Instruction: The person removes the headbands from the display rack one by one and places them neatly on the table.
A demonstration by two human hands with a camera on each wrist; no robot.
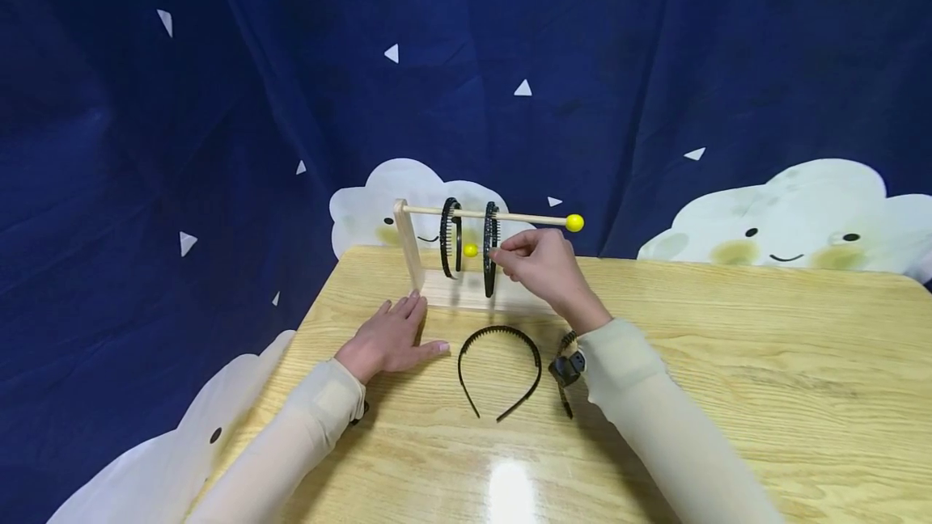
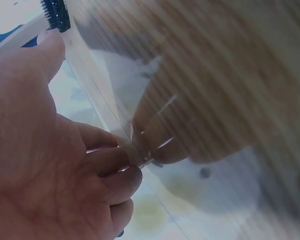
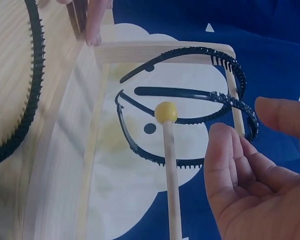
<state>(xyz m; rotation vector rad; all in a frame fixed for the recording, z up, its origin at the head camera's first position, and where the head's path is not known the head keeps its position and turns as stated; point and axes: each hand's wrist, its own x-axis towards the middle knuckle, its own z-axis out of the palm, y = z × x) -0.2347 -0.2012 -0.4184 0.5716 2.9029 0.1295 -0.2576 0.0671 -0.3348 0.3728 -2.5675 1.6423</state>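
A wooden stand (image 1: 408, 245) has an upper rod (image 1: 524, 218) tipped with a yellow ball. Two black toothed headbands hang on this rod. My right hand (image 1: 542, 265) has its thumb and fingertips at the front edge of the right-hand headband (image 1: 489, 280), with the band between them in the right wrist view. Further left on the rod is the other headband (image 1: 446, 245). My left hand (image 1: 393, 338) lies flat on the table, fingers extended and fingertips at the left end of the stand's base (image 1: 466, 293).
Another black headband (image 1: 538, 358) lies on the table in front of the stand. A further dark headband (image 1: 565, 403) is partly hidden by my right wrist. A second yellow ball (image 1: 470, 250) shows between the hanging headbands. Behind the table (image 1: 728, 362) hangs a blue cloth (image 1: 582, 87) with clouds.
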